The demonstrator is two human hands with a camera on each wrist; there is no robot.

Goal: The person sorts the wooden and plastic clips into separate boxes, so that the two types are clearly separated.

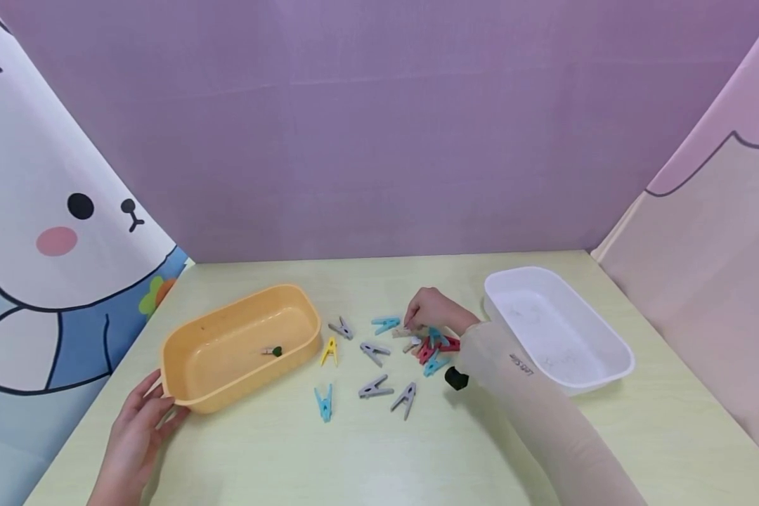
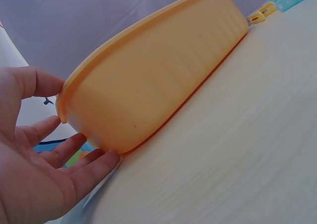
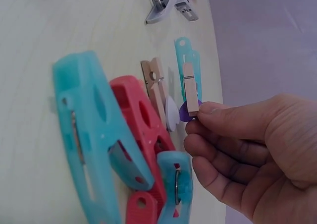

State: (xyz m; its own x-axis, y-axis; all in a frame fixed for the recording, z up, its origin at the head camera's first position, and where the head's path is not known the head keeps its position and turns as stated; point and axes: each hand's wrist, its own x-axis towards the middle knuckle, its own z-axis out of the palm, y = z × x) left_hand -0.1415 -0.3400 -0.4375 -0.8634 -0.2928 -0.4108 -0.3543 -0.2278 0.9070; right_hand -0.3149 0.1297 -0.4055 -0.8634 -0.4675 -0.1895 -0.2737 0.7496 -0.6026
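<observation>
With thumb and fingertips, my right hand (image 1: pixel 435 309) pinches a small wooden clothespin (image 3: pixel 190 87) with a purple decoration, in front of a turquoise clothespin (image 3: pixel 182 48). Beside it lie another wooden clothespin (image 3: pixel 154 80) with a pale decoration, a red clothespin (image 3: pixel 138 110) and a large turquoise clothespin (image 3: pixel 81 115). At the left, my left hand (image 1: pixel 140 425) holds the near left corner of a yellow-orange basin (image 1: pixel 240 392), its fingers about the rim. Inside the basin rests a small wooden clothespin (image 1: pixel 272 351) with a dark green decoration.
A white basin (image 1: pixel 559 277) stands at the right. Between the basins are several grey clothespins (image 1: pixel 374 386), a yellow clothespin (image 1: pixel 330 350) and a blue clothespin (image 1: pixel 325 403). A black object (image 1: pixel 456 378) is at the right sleeve. A purple cloth (image 1: pixel 379 140) backs the table.
</observation>
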